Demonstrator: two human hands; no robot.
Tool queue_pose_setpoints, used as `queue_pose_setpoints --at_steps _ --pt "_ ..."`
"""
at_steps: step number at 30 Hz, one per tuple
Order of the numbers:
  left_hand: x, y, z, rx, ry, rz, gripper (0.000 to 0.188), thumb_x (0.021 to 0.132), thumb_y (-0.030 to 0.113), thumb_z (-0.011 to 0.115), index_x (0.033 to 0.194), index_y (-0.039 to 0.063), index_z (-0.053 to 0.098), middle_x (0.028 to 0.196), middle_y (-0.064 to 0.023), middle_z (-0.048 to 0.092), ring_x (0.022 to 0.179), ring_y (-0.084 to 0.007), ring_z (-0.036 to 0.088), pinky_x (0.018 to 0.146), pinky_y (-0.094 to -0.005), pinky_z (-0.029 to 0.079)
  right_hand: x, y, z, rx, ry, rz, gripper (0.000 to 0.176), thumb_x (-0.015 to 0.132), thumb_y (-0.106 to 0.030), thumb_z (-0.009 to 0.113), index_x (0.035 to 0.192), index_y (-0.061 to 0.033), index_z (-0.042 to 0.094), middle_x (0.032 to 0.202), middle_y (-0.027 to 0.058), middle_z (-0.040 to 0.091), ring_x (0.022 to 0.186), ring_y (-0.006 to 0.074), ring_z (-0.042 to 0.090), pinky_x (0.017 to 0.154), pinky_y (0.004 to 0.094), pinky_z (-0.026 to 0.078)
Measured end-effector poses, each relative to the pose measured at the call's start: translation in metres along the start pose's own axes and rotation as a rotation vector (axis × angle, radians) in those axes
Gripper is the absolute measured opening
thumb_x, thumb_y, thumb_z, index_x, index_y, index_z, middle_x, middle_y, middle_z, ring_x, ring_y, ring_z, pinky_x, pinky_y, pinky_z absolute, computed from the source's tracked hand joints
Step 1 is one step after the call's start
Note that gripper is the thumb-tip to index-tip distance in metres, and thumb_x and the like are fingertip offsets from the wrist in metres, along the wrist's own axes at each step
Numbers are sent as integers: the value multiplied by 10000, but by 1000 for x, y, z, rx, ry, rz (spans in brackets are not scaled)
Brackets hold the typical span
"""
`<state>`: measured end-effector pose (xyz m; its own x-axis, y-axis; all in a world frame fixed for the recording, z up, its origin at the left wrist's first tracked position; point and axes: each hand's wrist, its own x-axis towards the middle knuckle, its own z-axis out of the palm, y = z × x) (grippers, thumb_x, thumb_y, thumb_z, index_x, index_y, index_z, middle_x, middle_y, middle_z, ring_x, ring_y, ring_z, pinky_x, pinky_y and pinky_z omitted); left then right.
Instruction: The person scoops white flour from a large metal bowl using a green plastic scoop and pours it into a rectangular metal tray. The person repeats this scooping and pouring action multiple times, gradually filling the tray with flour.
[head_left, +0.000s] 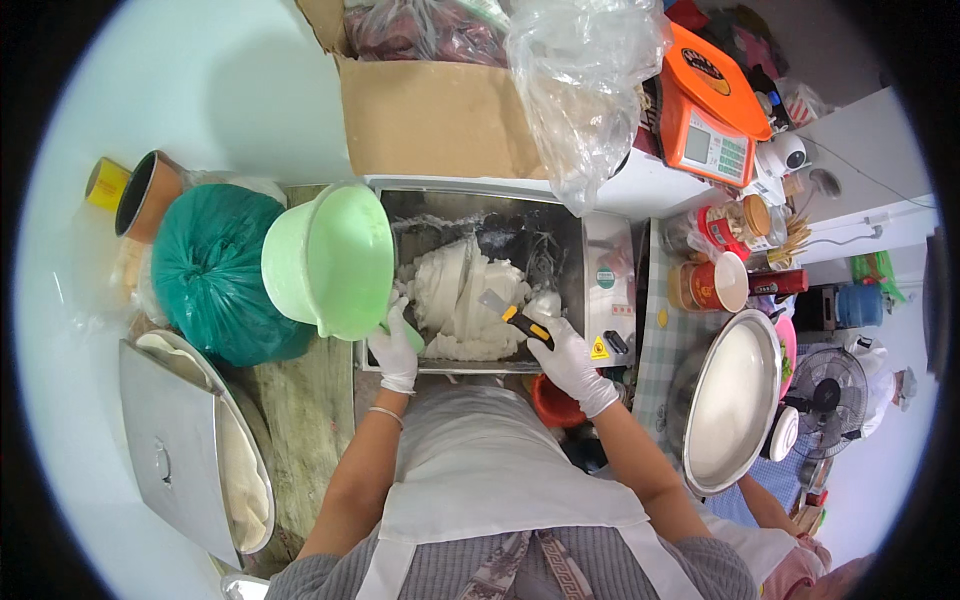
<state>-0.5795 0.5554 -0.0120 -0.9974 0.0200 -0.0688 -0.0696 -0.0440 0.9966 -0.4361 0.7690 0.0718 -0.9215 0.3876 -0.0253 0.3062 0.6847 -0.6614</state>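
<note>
My left hand (394, 352), in a white glove, grips the handle of a light green plastic container (349, 262), tilted on its side at the left edge of a metal trough. In my gloved right hand (566, 360) is a scraper (517, 315) with a black and yellow handle, its blade over the dough. Pale dough (465, 300) lies in a folded heap in the metal trough (480, 366). A smaller white lump (543, 304) sits by the scraper. The inside of the container looks empty of dough.
A tied green bag (217, 274) and a metal lid (172, 450) stand left. Behind the trough are a cardboard box (442, 120) and an orange scale (705, 142). A large metal basin (731, 405) is at right. Another person's arm (769, 506) shows lower right.
</note>
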Motion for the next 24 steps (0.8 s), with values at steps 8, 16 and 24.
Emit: queue_pose_setpoints --at_steps 8,16,24 --pt "-14 24 30 -275 -66 55 310 961 91 446 1228 -64 468 1216 -166 540 1096 -244 563 968 -356 423 6 -21 20 45 50 70 341 779 -178 654 1077 -32 575 939 199 594 837 377 603 697 425 492" --pt "-13 35 11 -185 -17 36 304 961 97 452 1214 -68 484 1174 -155 568 1076 -230 570 959 -343 428 8 8 -1 -80 112 103 202 829 -168 603 999 -60 603 912 179 611 820 365 611 709 450 490" --pt "-12 45 -5 -213 37 51 334 971 131 442 1246 -58 430 1200 -185 547 1046 -243 584 939 -363 462 -32 50 -25 -176 -44 171 280 841 -222 599 1031 -17 620 950 217 638 897 375 611 792 420 486"
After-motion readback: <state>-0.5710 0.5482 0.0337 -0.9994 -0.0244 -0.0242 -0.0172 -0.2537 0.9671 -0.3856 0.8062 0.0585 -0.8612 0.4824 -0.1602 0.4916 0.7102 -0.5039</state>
